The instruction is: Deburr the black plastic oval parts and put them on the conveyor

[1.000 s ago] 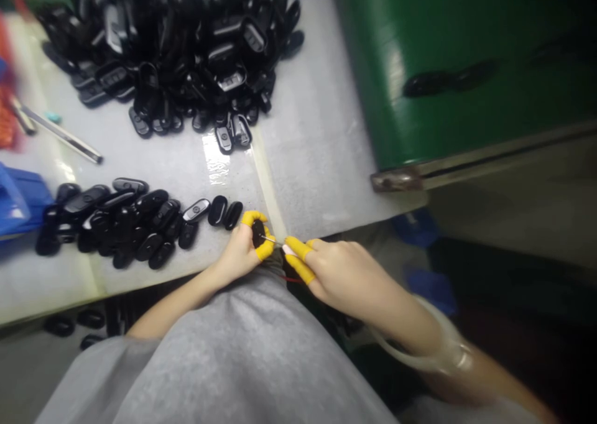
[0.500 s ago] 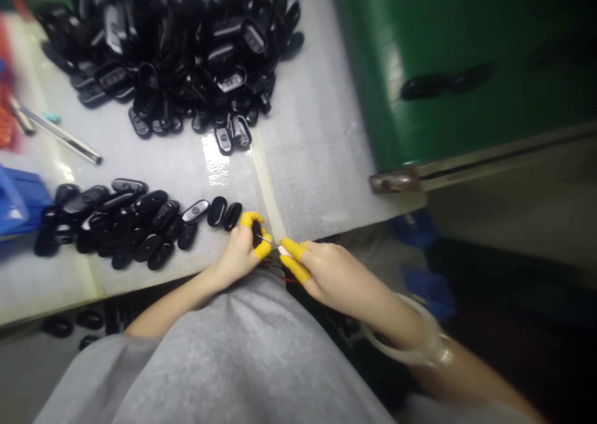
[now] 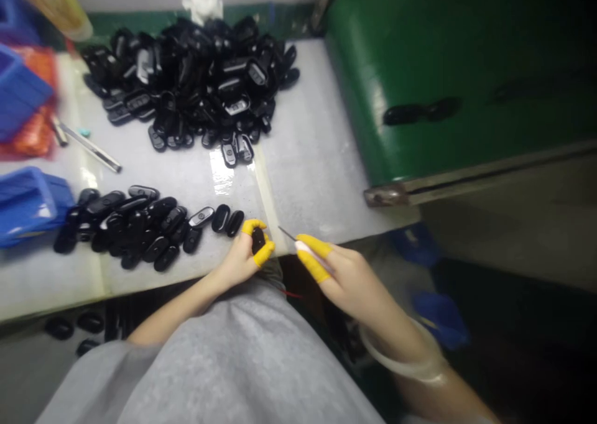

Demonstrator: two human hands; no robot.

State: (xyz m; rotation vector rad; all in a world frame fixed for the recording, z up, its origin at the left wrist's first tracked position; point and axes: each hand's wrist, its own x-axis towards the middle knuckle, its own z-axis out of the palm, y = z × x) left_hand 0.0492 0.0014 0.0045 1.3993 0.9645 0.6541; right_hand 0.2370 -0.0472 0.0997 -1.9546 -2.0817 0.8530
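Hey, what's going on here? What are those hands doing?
A person is sitting at a white-topped bench. Their left hand pinches a small black plastic part, and their right hand holds a thin pointed metal tool just beside it. Yellow finger covers protect their fingers. More black parts lie in a big pile and a loose group.

We look out from one camera on a person's head. It faces forward and down. The grey shirt (image 3: 209, 362) is very near us, at the bottom of the frame. The left hand (image 3: 240, 259) and the right hand (image 3: 347, 275) are close, near the middle. The white table (image 3: 317, 132) goes away toward the top.
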